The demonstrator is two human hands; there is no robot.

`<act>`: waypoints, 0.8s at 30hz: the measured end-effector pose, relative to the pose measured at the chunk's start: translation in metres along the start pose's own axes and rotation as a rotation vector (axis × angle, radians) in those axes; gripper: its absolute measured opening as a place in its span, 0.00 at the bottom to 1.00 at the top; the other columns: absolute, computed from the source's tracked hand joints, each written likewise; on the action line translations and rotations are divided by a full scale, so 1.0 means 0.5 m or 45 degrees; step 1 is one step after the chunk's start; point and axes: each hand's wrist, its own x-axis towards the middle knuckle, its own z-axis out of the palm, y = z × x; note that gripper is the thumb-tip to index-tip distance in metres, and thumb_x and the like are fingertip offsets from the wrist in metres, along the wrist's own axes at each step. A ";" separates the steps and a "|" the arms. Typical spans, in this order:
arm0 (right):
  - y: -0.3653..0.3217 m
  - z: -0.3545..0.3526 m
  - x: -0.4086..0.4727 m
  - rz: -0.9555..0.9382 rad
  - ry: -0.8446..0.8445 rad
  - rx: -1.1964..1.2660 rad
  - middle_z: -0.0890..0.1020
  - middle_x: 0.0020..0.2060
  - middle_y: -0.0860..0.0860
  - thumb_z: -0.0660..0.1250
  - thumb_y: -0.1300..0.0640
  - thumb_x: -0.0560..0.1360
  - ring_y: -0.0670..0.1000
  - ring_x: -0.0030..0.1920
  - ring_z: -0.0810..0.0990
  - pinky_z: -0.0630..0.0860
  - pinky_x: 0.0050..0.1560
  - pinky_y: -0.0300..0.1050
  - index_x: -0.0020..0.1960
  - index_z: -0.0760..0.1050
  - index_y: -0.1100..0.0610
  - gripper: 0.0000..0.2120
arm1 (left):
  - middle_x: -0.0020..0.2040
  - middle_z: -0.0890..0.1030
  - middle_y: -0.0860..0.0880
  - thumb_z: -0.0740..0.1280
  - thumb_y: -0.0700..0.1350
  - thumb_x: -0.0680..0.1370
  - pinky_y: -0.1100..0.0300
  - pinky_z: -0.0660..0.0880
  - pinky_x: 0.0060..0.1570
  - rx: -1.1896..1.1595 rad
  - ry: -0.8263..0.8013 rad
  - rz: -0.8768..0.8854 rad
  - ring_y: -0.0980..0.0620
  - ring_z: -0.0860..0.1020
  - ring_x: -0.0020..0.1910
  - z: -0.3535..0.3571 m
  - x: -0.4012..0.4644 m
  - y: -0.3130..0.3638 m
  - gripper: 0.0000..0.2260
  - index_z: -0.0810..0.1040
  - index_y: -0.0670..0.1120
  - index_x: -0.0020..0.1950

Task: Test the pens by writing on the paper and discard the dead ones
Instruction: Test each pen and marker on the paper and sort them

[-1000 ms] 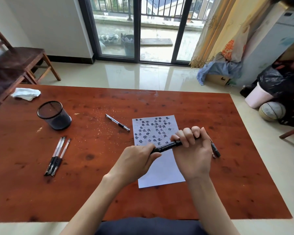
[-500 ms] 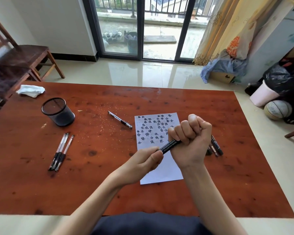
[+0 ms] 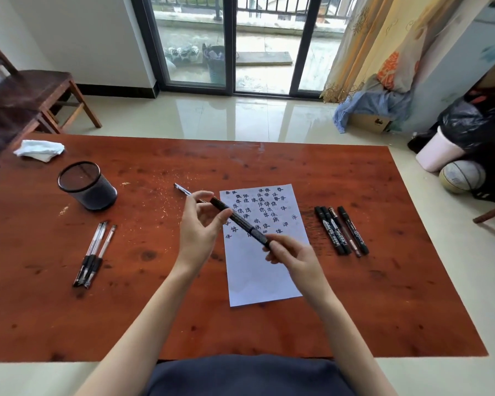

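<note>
Pinching the near end of the black marker [image 3: 240, 221], the right hand [image 3: 295, 257] holds it above the paper [image 3: 265, 278]. Its long axis runs up to the far left, where the left hand's [image 3: 199, 228] fingertips pinch the far end.

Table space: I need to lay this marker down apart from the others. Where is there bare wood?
Bare wood lies between the gel pens and the paper, and along the table's near edge. It is crowded right of the paper, where four markers lie.
</note>
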 end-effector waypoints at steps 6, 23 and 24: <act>0.051 -0.010 -0.019 0.199 -0.087 -0.327 0.82 0.35 0.47 0.66 0.63 0.74 0.37 0.34 0.79 0.75 0.43 0.32 0.48 0.78 0.56 0.05 | 0.45 0.80 0.52 0.69 0.37 0.72 0.63 0.78 0.46 0.129 -0.090 -0.021 0.62 0.80 0.41 0.044 -0.017 -0.044 0.12 0.72 0.48 0.52; 0.131 -0.397 0.088 0.345 0.777 -1.002 0.82 0.49 0.63 0.67 0.63 0.73 0.60 0.53 0.79 0.70 0.54 0.44 0.52 0.78 0.66 0.10 | 0.42 0.78 0.50 0.59 0.34 0.77 0.64 0.73 0.41 0.420 -0.211 -0.237 0.57 0.77 0.41 0.099 -0.023 -0.103 0.07 0.73 0.43 0.51; 0.137 -0.406 0.094 0.358 0.765 -1.033 0.82 0.50 0.64 0.67 0.63 0.73 0.61 0.53 0.79 0.69 0.54 0.45 0.53 0.78 0.66 0.10 | 0.41 0.78 0.51 0.59 0.34 0.77 0.64 0.73 0.40 0.423 -0.201 -0.248 0.57 0.77 0.41 0.099 -0.024 -0.105 0.07 0.74 0.43 0.50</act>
